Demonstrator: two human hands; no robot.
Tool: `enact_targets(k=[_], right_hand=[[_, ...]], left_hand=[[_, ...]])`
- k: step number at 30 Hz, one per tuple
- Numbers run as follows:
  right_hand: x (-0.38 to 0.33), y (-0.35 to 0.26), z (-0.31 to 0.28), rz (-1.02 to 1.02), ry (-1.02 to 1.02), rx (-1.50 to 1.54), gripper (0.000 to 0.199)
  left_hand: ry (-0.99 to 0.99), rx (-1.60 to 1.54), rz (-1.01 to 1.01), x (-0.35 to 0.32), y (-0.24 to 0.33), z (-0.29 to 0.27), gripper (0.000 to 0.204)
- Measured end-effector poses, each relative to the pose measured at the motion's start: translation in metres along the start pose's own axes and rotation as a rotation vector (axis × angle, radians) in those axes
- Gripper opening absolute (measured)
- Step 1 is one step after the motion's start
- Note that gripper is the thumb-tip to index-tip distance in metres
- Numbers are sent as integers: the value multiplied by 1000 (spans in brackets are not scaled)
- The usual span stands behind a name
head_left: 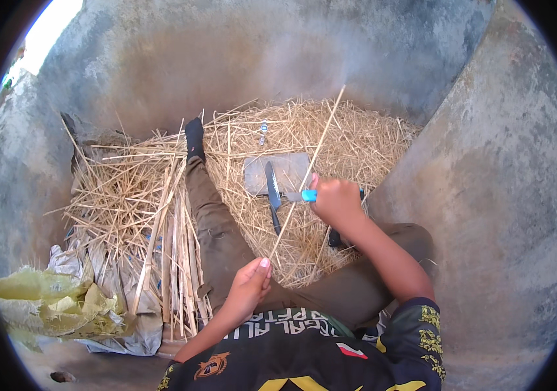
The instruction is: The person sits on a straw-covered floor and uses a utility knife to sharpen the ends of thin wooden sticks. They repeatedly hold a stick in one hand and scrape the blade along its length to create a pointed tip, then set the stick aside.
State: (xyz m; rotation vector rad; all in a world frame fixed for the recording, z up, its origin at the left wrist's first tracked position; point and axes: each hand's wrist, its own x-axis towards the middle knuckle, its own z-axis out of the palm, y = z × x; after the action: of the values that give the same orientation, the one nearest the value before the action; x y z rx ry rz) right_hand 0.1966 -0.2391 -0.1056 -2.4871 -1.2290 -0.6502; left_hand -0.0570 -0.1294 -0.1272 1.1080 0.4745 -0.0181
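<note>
Inspecting: person sitting on a straw pile [128, 195], working one long thin stalk [304, 173] with a blue-handled knife [301, 195].
Left hand [249, 287]: fingers closing together on the lower end of the stalk, at about 6 o'clock in the view.
Right hand [337, 202]: grip clamping around the knife handle near centre, blade lying across the stalk.
Stalk position: running from the left hand up toward 12 o'clock, passing over a flat grey slab [277, 173].
Handling judgement: stalk appearing light, dry, stiff yet brittle; likely snapping if bent. Holding it near the cut, as well as at the end, seems safest.
Second knife [273, 195]: dark-handled, lying on the straw just left of the stalk, untouched.
Containers: crumpled sacks [76, 293] at 8 o'clock, lying under the straw; contents not visible.
Surroundings: curved concrete walls [487, 163] enclosing the straw.
</note>
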Motion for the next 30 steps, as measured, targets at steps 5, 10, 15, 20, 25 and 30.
enact_targets(k=[5,10,15,20,25,30], right_hand=[[35,42,7,219,39,-111,49],[77,62,-21,382,-81,-172,36],[117,130,-49,588,164,-244,33],[149,117,-67,563,206,-254,37],[167,120,-48,498,164,-303,39],[177,116,-17,480,148,-241,40]], left_hand=[[40,176,206,-2,-19,-1,33],[43,190,170,-6,-16,3,36],[18,263,195,-6,-23,3,38],[-7,204,173,-3,-9,4,38],[23,162,232,-2,-10,1,37],[51,143,228,3,-13,-5,37]])
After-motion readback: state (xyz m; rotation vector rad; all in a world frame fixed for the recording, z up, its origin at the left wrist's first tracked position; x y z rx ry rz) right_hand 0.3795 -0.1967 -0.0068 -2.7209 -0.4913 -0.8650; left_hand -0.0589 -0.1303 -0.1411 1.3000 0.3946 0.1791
